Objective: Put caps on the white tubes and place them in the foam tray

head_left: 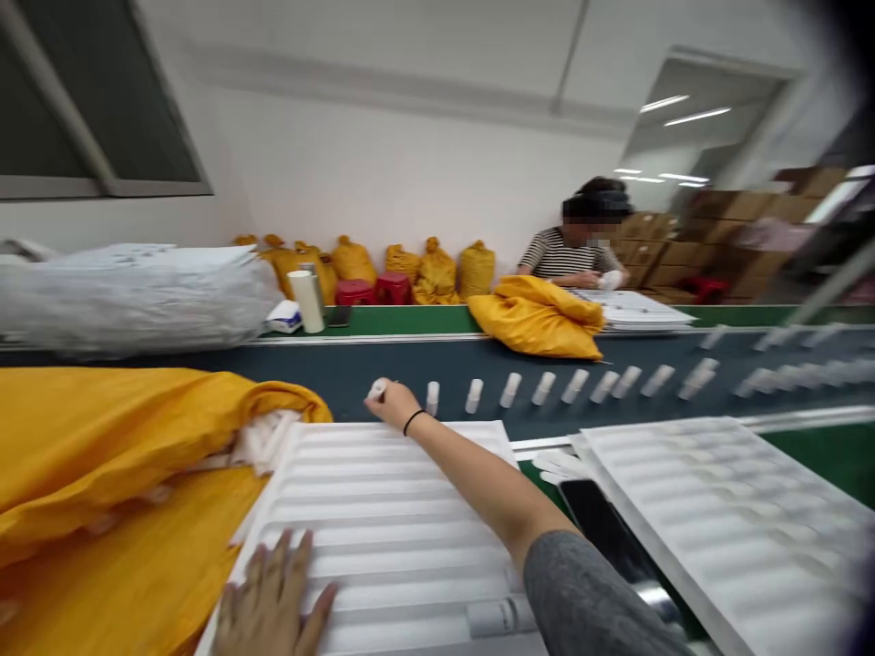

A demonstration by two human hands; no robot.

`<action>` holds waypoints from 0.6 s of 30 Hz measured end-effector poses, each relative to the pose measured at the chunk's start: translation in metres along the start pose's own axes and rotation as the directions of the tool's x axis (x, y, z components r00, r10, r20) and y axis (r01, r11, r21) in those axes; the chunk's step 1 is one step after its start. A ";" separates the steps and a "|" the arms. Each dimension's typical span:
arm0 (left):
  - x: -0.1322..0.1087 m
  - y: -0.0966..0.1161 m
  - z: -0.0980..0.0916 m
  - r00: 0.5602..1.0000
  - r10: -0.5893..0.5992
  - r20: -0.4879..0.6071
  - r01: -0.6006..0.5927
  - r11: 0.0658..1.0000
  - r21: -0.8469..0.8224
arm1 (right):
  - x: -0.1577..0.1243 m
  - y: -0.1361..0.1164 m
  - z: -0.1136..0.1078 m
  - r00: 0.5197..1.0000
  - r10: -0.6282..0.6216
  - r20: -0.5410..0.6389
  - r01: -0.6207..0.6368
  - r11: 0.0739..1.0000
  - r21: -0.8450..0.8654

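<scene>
The dark belt is the largest thing here; it runs across beyond the left hand and below the right hand, and its surface shows between the right hand and the far side. To the left of both hands a yellow bag is spread, and its folded edge comes near to the right hand, with white pieces showing under the fold. The white grooved tray lies under the left hand, and its far edge is just on the near side of the right hand. A second grooved tray is well to the right of both hands, past the right forearm.

The left hand is flat and wide, with the fingers spread, and appears to rest on the tray near its left edge. The right hand is narrow: its fingers are closed around a small white tube, over the belt. Whether this tube touches the belt, I cannot tell. A printed tube lies in the tray to the right of the left hand. More small white tubes stand in a row to the right of the right hand, the nearest just beside its wrist
</scene>
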State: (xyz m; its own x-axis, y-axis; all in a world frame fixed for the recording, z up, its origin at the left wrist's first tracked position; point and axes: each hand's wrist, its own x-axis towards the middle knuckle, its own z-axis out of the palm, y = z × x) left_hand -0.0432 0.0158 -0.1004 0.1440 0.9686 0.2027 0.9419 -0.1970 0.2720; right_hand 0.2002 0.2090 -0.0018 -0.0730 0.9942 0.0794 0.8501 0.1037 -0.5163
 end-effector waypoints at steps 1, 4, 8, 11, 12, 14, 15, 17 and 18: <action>-0.001 0.000 -0.001 1.000 0.009 0.010 -0.010 0.998 0.058 | 0.011 0.000 0.005 0.999 0.028 0.022 -0.027 1.000 -0.011; 0.001 0.005 -0.004 0.999 0.018 0.037 -0.024 0.987 0.162 | 0.032 0.003 0.014 0.987 0.119 0.112 -0.112 0.992 -0.060; 0.001 0.011 -0.010 0.995 0.003 0.099 -0.017 0.990 0.140 | 0.038 0.011 0.020 0.947 0.216 0.239 -0.188 0.973 -0.132; -0.001 0.013 -0.019 0.981 -0.028 0.193 0.012 0.996 0.086 | 0.030 0.016 0.017 0.934 0.238 0.267 -0.200 0.966 -0.163; -0.001 0.013 -0.023 0.971 -0.042 0.237 0.028 0.998 0.061 | 0.026 0.017 0.014 0.937 0.233 0.259 -0.195 0.967 -0.166; 0.003 0.009 -0.035 0.940 -0.045 0.337 0.053 0.998 -0.017 | 0.010 0.019 0.004 0.954 0.204 0.218 -0.171 0.972 -0.161; 0.008 0.004 -0.042 0.929 -0.030 0.370 0.059 0.996 -0.067 | -0.002 0.020 -0.002 0.965 0.182 0.190 -0.153 0.976 -0.155; 0.025 -0.013 -0.058 0.938 -0.016 0.346 0.064 0.990 -0.126 | -0.035 0.023 -0.018 0.982 0.127 0.140 -0.108 0.985 -0.138; 0.037 -0.025 -0.066 0.956 -0.025 0.293 0.066 0.989 -0.130 | -0.055 0.026 -0.027 0.987 0.095 0.128 -0.078 0.988 -0.131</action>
State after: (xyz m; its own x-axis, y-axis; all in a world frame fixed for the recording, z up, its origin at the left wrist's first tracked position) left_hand -0.0817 0.0464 -0.0372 0.2026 0.9752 -0.0887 0.9019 -0.1505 0.4049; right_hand 0.2403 0.1558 0.0032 -0.0584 0.9951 -0.0798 0.9141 0.0211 -0.4048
